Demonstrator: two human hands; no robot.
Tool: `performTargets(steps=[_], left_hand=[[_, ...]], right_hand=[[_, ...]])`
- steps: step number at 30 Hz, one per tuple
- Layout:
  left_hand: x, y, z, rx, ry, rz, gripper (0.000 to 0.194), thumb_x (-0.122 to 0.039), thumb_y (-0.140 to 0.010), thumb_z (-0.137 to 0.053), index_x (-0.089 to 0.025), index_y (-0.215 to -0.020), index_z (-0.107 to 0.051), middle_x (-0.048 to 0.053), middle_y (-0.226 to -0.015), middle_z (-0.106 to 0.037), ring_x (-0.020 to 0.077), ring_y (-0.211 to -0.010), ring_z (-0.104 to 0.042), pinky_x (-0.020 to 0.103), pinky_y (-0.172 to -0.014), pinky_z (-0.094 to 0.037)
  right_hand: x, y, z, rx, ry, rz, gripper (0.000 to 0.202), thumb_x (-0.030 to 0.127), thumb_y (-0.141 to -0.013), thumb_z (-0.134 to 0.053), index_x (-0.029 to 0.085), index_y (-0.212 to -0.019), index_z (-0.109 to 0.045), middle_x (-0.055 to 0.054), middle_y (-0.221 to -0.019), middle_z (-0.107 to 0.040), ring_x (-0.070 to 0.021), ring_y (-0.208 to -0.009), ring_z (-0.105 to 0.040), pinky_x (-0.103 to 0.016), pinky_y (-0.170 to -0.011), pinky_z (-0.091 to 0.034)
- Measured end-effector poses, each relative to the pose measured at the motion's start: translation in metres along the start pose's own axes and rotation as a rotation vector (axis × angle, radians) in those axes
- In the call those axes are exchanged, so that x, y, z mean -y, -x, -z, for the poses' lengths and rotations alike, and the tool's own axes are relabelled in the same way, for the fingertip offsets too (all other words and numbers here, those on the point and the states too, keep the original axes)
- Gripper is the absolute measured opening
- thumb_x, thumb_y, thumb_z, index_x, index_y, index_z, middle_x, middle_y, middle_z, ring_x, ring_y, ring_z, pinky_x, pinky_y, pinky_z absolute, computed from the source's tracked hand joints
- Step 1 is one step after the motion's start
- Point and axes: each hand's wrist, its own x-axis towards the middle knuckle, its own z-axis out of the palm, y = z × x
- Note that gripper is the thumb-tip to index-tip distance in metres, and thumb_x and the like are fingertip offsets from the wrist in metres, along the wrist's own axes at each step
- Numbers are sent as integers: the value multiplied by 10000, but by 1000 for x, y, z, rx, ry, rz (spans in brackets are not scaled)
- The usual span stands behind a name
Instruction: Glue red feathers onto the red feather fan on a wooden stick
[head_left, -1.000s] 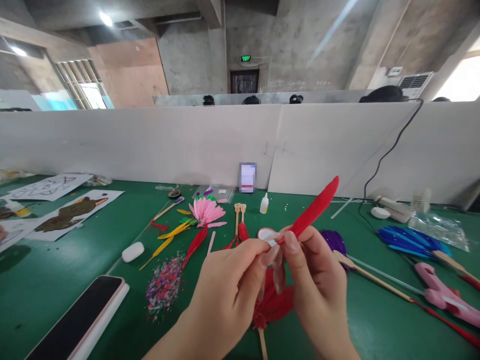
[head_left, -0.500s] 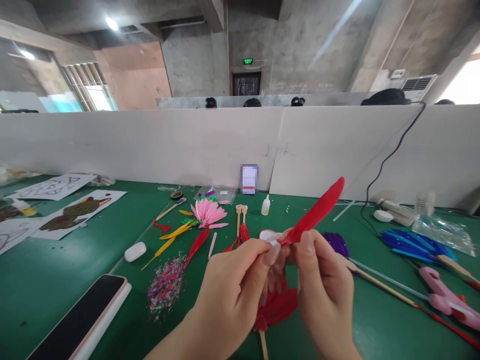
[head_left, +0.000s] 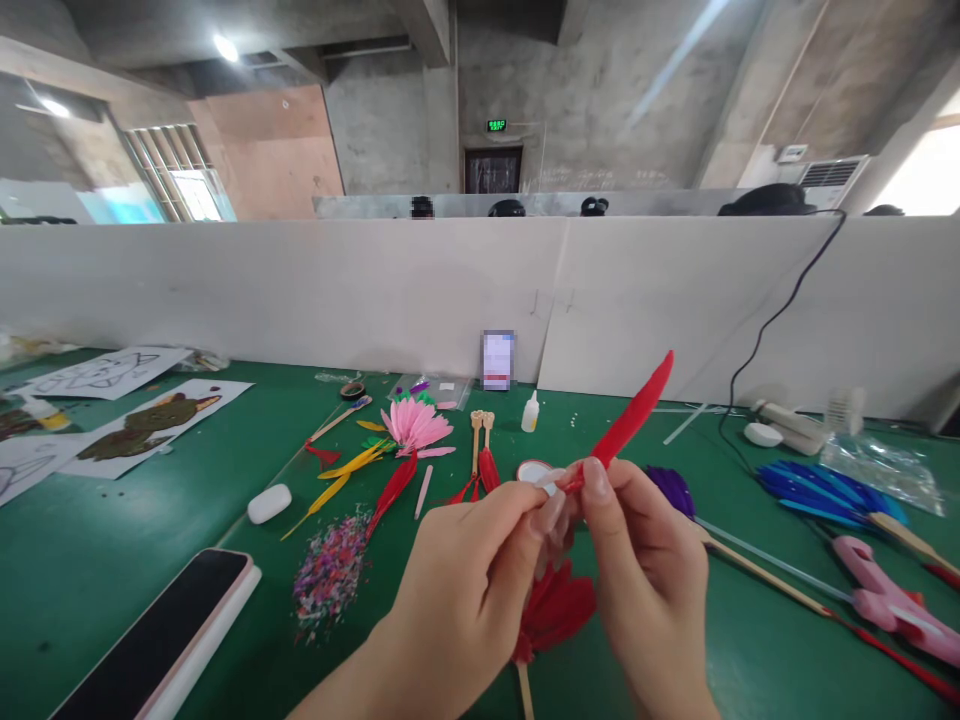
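Left hand pinched closed at lower end of red feather; right hand closed on it further up, thumb on top. Likely trouble — vane creasing if right thumb presses hard, feather slipping if left pinch loosens. Hands nearly meeting, held above table, feather tip angled up rightward. Red feather bunch just below — dipping knuckles could crush it. Glue bottle upright beyond.

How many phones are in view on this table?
2: a dark-screened phone lying at lower left and a lit phone standing by the white partition. The left hand and right hand could hide more.
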Motion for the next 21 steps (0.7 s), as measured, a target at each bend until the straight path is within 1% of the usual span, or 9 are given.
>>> performTargets(steps=[3,5,7,9,11,13,15,18,21], left_hand=[[-1,2,-1,12,68,42,234,-192,-988,-367,-200,-783,-477,-78,-566,-455,48,-469,-423,155,-463,-322],[-1,2,-1,13,94,56,242,-219,-996,-360,-201,-787,-481,-81,-554,-443,47,-453,-405,157,-452,-313],[-2,1,0,3,93,53,239,-226,-995,-366,-198,-794,-492,-84,-543,-422,46,-434,-373,162,-438,-298],[-2,-1,0,-2,82,49,235,-223,-992,-372,-194,-799,-503,-81,-546,-413,49,-435,-365,169,-437,-292],[-2,-1,0,6,69,44,240,-219,-989,-372,-190,-790,-504,-72,-555,-428,54,-447,-382,177,-441,-293],[-1,-2,0,12,52,31,248,-205,-985,-374,-187,-771,-498,-67,-558,-446,56,-455,-400,180,-449,-297],[-1,-2,0,0,25,4,243,-189,-977,-378,-185,-770,-503,-66,-556,-455,55,-456,-408,180,-457,-301],[-1,-2,1,-17,-1,-19,249,-184,-972,-376,-181,-760,-506,-64,-547,-462,56,-451,-414,185,-458,-302],[-2,-2,2,2,21,-6,245,-194,-978,-371,-182,-783,-519,-66,-544,-470,55,-446,-417,184,-455,-306]], right_hand=[[-1,-1,0,11,-24,17,323,285,-973,-456,207,-669,-536,49,-542,-516,-70,-470,-483,-136,-448,-451],[-2,-1,1,25,-40,9,332,294,-980,-443,209,-679,-554,44,-563,-547,-71,-490,-522,-140,-467,-469],[-1,-1,1,43,-38,-5,215,292,-947,-515,221,-775,-622,35,-605,-595,-89,-547,-591,-156,-493,-495],[0,-1,3,57,-22,-21,80,272,-889,-610,225,-850,-661,30,-617,-626,-105,-554,-620,-174,-489,-502],[1,-3,7,66,-13,-43,75,257,-850,-660,214,-789,-668,35,-567,-622,-98,-490,-593,-181,-460,-483],[2,-5,12,86,-20,-87,173,259,-836,-679,202,-676,-645,41,-512,-605,-81,-429,-545,-178,-436,-460],[2,-9,18,128,-52,-135,206,258,-818,-700,200,-628,-646,38,-496,-615,-81,-432,-554,-178,-455,-473],[1,-14,24,199,-140,-214,176,246,-786,-734,205,-620,-694,29,-505,-649,-80,-450,-575,-166,-477,-496],[0,-16,25,246,-296,-294,103,235,-756,-761,224,-655,-746,33,-511,-662,-61,-445,-575,-131,-458,-494]])
